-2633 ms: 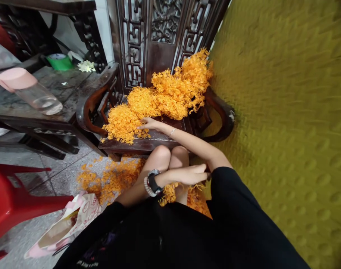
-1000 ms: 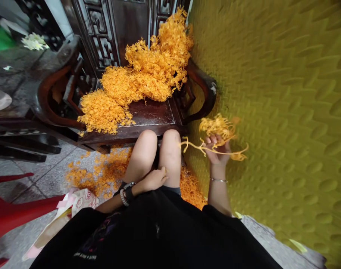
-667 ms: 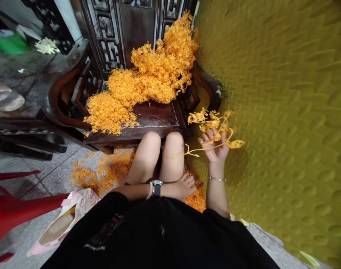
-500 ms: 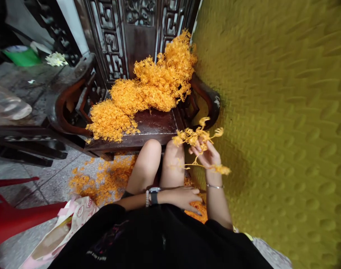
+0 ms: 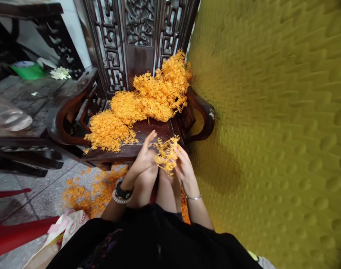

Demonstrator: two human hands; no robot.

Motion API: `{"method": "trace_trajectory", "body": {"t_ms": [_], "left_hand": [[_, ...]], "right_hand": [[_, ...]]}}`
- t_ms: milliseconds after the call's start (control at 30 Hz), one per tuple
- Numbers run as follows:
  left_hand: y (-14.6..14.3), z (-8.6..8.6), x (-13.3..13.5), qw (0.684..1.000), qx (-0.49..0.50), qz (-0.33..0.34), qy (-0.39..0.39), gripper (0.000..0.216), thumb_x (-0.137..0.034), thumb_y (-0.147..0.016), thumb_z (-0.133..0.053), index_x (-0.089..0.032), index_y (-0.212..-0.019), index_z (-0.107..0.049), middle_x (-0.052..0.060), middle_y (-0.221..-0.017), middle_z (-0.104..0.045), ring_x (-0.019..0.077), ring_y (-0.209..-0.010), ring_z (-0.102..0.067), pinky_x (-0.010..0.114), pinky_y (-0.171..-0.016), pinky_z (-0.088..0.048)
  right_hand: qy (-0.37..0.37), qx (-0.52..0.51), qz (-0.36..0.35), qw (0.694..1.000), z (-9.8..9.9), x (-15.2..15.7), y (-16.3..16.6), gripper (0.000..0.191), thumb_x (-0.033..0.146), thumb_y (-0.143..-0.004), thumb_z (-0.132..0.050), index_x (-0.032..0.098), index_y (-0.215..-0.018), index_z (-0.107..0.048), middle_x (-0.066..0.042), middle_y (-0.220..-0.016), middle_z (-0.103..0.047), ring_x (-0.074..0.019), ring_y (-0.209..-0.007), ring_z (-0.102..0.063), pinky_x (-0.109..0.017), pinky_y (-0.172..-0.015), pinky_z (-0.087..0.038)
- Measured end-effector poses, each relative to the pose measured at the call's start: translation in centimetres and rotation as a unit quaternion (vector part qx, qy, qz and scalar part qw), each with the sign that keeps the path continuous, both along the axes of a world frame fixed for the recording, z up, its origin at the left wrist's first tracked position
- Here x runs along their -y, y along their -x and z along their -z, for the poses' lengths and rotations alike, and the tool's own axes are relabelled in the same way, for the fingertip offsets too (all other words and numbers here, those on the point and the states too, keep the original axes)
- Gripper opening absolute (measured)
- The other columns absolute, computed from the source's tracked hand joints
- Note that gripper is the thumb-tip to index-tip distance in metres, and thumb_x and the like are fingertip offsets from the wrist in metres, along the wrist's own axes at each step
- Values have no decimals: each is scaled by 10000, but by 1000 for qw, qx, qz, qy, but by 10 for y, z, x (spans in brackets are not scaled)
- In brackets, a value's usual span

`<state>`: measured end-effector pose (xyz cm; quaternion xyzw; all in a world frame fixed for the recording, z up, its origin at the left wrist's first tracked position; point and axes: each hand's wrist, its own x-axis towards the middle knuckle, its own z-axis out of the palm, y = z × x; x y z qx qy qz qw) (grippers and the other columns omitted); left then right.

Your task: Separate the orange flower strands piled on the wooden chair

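Fingers [image 5: 149, 137] pinching one orange cluster [image 5: 166, 152], one chair [image 5: 151, 128]

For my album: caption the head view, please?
Left hand and right hand hold a bunch of orange frilly sprigs before an orange heap on a carved dark wooden chair.

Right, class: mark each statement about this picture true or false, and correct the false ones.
1. The left hand and right hand both hold a small orange bunch. True.
2. An orange pile lies on the chair. True.
3. The watch is on the right wrist. False: it is on the left wrist.
4. The floor is clean. False: orange bits lie scattered on it.
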<state>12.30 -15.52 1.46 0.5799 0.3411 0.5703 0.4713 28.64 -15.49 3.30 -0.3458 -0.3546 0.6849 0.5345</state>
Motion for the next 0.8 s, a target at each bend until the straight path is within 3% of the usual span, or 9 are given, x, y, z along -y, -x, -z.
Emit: {"method": "trace_trajectory", "body": {"t_ms": [100,200,267,333,433,533,633,733,800], "left_hand": [[-3,-6,0,996,-12,84,19,759,-483,-648,-763,-207,-1297,-483,135,-1345,-509,280,-1223,-490,381,-1019,-391],[-9,-4,5,993,0,51,106,480,-418,-685,-753,-180,-1070,-596,63,-1011,-631,167,-868,-602,267,-783,-474],[-11,1,7,982,36,67,172,341,-435,-734,-701,-157,-908,-607,8,-764,-587,105,-649,-533,220,-618,-435],[-12,5,9,969,80,91,216,299,-428,-768,-666,-141,-753,-584,-14,-644,-515,84,-571,-466,207,-551,-393],[-7,4,12,949,185,64,248,321,-364,-779,-671,-147,-616,-499,-25,-596,-456,72,-545,-434,199,-533,-391],[10,-5,12,897,330,18,292,347,-308,-854,-598,-166,-596,-416,-57,-525,-356,47,-448,-349,168,-449,-355],[36,-14,6,853,419,-43,308,354,-249,-918,-509,-173,-599,-377,-85,-485,-264,27,-375,-220,134,-377,-288],[57,-16,0,843,457,-78,273,374,-220,-968,-399,-172,-599,-366,-85,-481,-248,22,-360,-217,110,-374,-293],[64,-16,-1,834,480,-91,255,397,-198,-987,-323,-169,-594,-365,-78,-480,-272,19,-361,-257,99,-377,-308]], "right_hand": [[-10,29,-4,1000,-1,-1,12,242,406,-742,-691,210,-847,-596,28,-680,-496,-85,-549,-420,-212,-527,-404],[-85,151,32,984,1,-4,15,289,478,-781,-635,195,-797,-577,15,-686,-511,-104,-599,-439,-227,-560,-392],[-146,248,72,955,3,-7,13,310,497,-806,-601,191,-776,-560,13,-688,-504,-111,-620,-426,-233,-571,-370],[-171,311,74,932,3,-10,9,323,502,-832,-565,189,-756,-539,18,-671,-473,-109,-611,-394,-235,-565,-345],[-145,325,-20,934,-2,-14,1,360,520,-828,-561,183,-711,-515,19,-654,-458,-105,-597,-385,-233,-551,-340],[-101,302,-144,937,-11,-17,-9,361,516,-815,-583,172,-717,-540,26,-623,-469,-91,-548,-391,-221,-511,-335],[-93,321,-241,911,-18,-19,-19,352,494,-822,-590,153,-736,-586,42,-565,-471,-62,-464,-340,-205,-439,-263],[-100,307,-339,884,-19,-19,-24,345,480,-812,-610,137,-774,-624,59,-504,-455,-51,-422,-314,-202,-412,-216],[-102,272,-369,883,-16,-20,-25,342,475,-816,-607,134,-805,-636,83,-465,-394,-48,-407,-283,-203,-408,-193]]}}
